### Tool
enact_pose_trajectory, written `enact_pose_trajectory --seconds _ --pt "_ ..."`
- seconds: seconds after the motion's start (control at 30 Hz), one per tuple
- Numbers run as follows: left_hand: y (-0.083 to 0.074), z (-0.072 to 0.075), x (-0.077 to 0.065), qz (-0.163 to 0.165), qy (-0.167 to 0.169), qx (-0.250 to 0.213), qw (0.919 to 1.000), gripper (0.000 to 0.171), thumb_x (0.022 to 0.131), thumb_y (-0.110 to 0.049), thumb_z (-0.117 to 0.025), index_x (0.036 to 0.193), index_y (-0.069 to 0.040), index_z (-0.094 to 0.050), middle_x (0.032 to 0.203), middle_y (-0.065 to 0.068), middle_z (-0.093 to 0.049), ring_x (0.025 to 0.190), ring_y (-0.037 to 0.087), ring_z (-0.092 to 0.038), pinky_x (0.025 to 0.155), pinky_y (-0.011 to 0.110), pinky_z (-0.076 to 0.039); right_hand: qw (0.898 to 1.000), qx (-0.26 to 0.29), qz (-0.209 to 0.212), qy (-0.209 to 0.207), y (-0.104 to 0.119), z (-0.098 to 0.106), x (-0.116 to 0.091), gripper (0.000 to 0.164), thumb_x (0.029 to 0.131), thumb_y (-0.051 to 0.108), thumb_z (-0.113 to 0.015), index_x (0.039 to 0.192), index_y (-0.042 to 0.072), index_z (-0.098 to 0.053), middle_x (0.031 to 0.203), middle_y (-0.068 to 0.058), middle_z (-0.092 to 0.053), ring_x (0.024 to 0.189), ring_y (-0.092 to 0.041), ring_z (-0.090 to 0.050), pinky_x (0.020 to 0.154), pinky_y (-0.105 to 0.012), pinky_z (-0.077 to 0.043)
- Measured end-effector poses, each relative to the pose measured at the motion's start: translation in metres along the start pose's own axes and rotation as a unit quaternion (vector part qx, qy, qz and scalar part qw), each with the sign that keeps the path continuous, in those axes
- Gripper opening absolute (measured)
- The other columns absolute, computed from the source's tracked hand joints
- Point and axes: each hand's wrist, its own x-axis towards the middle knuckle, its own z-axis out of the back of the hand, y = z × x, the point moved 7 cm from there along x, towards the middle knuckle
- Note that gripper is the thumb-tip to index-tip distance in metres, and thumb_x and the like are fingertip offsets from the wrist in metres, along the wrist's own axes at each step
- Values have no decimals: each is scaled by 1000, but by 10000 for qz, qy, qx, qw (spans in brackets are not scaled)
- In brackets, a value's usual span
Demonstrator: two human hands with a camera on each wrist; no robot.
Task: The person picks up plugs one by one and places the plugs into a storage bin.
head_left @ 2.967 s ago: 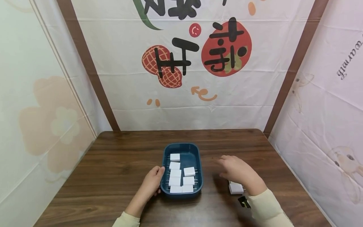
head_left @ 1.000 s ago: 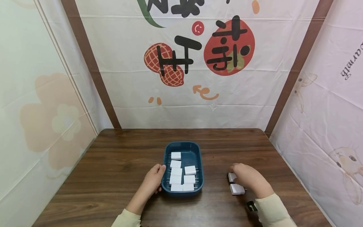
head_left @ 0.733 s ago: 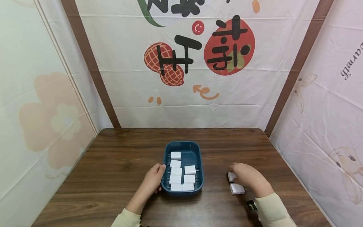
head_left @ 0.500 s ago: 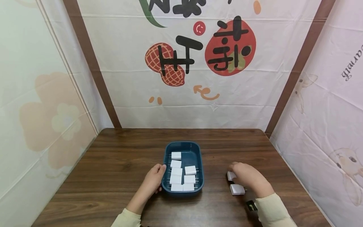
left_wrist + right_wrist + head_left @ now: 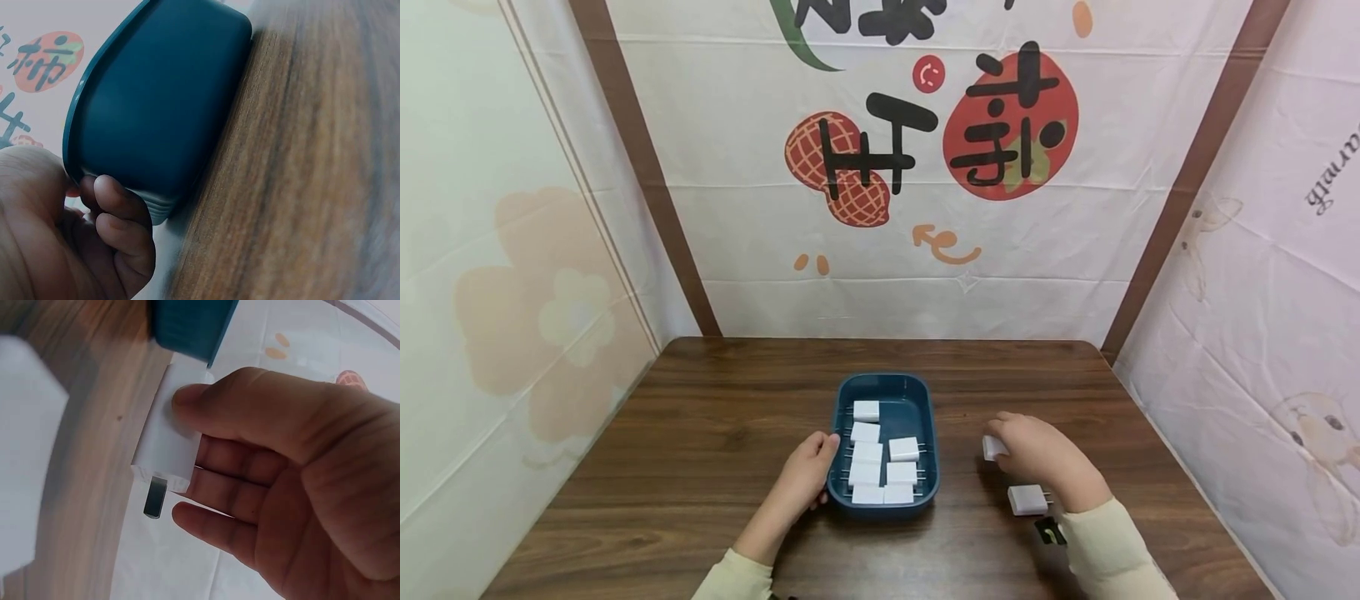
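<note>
My right hand [image 5: 1041, 450] pinches a white plug-in charger [image 5: 169, 425] between thumb and fingers, its flat metal prong showing in the right wrist view. A second white charger [image 5: 1027, 500] lies on the table just below that hand, prongs to the right. My left hand [image 5: 808, 471] grips the left rim of a blue tray [image 5: 883, 515], thumb over the edge and fingers curled against the outside wall [image 5: 156, 112]. Inside the tray several white chargers stand in two columns, the left with prongs facing left, the right with prongs facing right.
The brown wooden table [image 5: 745, 400] carries the tray in its middle. A small black tag-like piece [image 5: 1049, 531] shows beside the right sleeve. Printed white cloth [image 5: 820, 308] hangs behind the table and along both sides.
My right hand has taken hold of the upper loose charger and moved it left and away from the other one. The left hand stays on the tray.
</note>
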Motion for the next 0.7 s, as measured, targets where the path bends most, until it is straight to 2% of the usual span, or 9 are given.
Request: enact_pose_trajectory --seconds 0.23,0.53,0.7 --pt "2 0 2 87 -11 61 9999 35 110 -38 -44 107 -5 -58 62 10 -54 43 20 -51 36 29 -41 10000 -43 -35 -63 12 8 9 34 85 12 -82 117 6 -70 103 -3 -66 87 -16 -64 79 -40 -57" --pt "3 -1 2 142 15 76 9999 37 110 -41 -44 107 -6 -58 62 10 -54 43 21 -51 37 29 -41 9992 -130 313 -232 29 18 19 34 85 13 -81 117 8 -71 102 -2 -66 85 -15 -62 77 -38 -56" --pt "5 -1 2 168 -2 91 9998 38 110 -41 -44 106 -6 -58 61 10 -54 43 21 -51 36 29 -41 9987 -151 403 -278 34 21 24 36 86 14 -81 121 9 -71 105 -2 -67 90 -16 -64 82 -38 -57"
